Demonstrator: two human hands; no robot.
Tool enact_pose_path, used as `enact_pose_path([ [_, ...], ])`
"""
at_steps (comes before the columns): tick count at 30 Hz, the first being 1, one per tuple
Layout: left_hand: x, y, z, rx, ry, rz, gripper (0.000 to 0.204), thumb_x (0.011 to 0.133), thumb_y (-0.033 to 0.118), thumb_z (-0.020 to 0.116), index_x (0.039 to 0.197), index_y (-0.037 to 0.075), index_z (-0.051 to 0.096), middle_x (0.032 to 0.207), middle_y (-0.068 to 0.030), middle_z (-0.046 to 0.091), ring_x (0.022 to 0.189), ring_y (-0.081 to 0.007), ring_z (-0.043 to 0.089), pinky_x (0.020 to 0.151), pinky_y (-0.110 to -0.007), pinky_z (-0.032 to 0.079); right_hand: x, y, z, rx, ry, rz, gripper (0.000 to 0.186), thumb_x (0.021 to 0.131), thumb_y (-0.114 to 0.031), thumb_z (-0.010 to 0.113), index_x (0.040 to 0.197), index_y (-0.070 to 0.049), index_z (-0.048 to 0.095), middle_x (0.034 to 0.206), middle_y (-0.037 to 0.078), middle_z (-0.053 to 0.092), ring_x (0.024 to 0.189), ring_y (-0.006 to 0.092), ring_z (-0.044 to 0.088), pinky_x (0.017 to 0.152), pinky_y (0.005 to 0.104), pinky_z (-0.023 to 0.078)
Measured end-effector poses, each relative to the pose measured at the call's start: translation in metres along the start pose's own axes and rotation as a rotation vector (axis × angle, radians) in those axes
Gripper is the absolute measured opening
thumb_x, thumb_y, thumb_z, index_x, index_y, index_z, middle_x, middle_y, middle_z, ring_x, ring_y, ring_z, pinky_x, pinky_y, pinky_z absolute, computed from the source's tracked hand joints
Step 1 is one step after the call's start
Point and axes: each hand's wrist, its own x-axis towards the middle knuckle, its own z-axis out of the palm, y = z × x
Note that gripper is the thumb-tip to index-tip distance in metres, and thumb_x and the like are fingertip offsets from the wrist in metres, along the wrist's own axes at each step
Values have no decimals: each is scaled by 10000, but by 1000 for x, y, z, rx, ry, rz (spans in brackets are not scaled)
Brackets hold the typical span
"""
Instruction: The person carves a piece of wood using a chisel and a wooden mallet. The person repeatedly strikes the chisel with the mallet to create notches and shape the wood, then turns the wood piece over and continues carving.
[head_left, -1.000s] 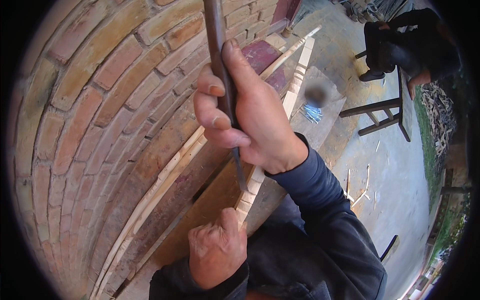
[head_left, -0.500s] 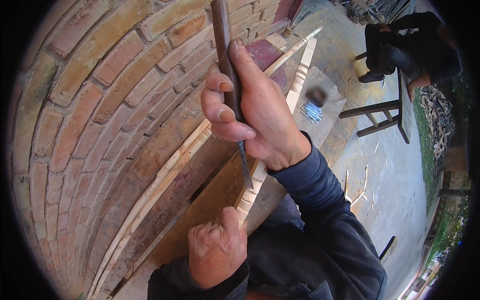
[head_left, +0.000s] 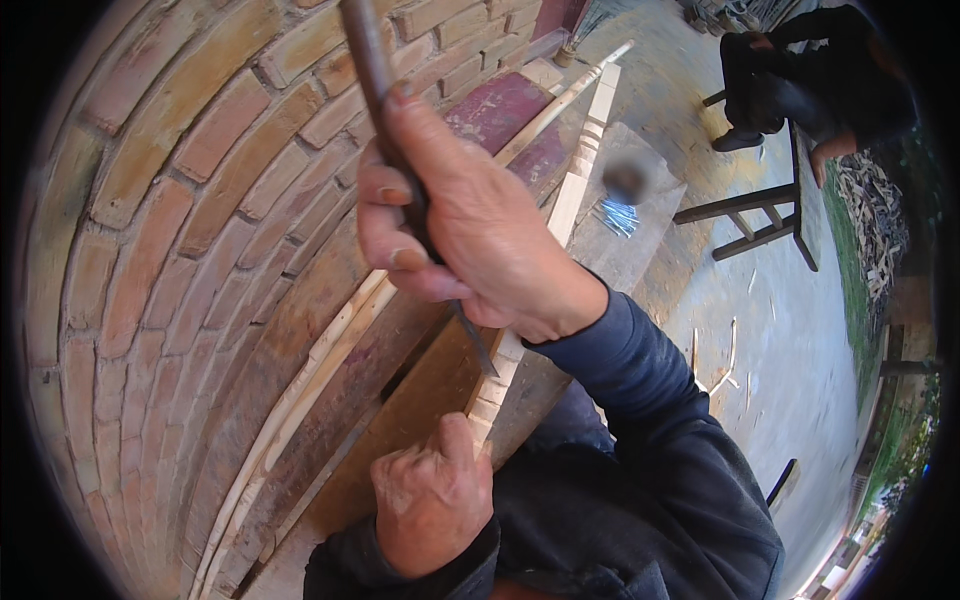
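My right hand (head_left: 480, 225) is closed round the dark handle of a chisel (head_left: 374, 55). The blade runs down to the left edge of a pale wooden strip (head_left: 569, 205), its tip at or just beside the wood. Several cut notches cross the strip, both near its far end and close to my left hand (head_left: 432, 495). That hand is closed on the strip's near end, thumb on top, hiding the wood beneath it. Under the strip lies a brown board (head_left: 420, 395).
Along the brick wall (head_left: 190, 200) at left, thin bowed poles (head_left: 300, 390) lie on a worn bench. Bluish nails (head_left: 617, 216) sit beside a blurred dark round thing (head_left: 627, 180). At far right, a person (head_left: 820, 80) sits on a wooden bench (head_left: 800, 190). Offcuts (head_left: 728, 350) litter the ground.
My right hand has moved left and slightly down, tilting the chisel's handle farther left. The blade tip has shifted slightly to the left. My left hand stays on the strip.
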Motion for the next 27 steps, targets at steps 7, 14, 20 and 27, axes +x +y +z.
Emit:
enact_pose_path([
  [7, 2, 0, 0, -13, -16, 5, 273, 844, 142, 742, 962, 18, 529, 604, -182, 606, 583, -397, 652, 555, -489, 482, 3, 3, 2, -130, 18, 22, 592, 1084, -637, 305, 850, -113, 451, 598, 70, 545, 368, 69, 326, 343, 228, 221],
  [14, 2, 1, 0, 40, -25, -19, 281, 842, 166, 751, 961, 26, 537, 605, -169, 609, 577, -391, 648, 572, -491, 481, -4, 9, -16, 138, 37, -83, 558, 1095, -608, 317, 845, -120, 423, 584, 57, 523, 368, 78, 326, 331, 233, 233],
  [20, 1, 1, 1, 38, -13, -19, 282, 843, 173, 752, 953, 31, 533, 640, -171, 619, 581, -390, 642, 563, -488, 468, 2, 10, -3, 31, 22, -49, 576, 1086, -630, 308, 836, -123, 418, 563, 64, 503, 360, 85, 321, 329, 230, 234],
  [27, 1, -2, 0, 10, -5, -8, 288, 846, 176, 749, 955, 26, 529, 607, -171, 603, 576, -390, 640, 561, -489, 464, -3, 10, -2, -2, 0, -52, 596, 1082, -643, 295, 832, -117, 421, 563, 70, 512, 351, 96, 321, 331, 229, 236],
])
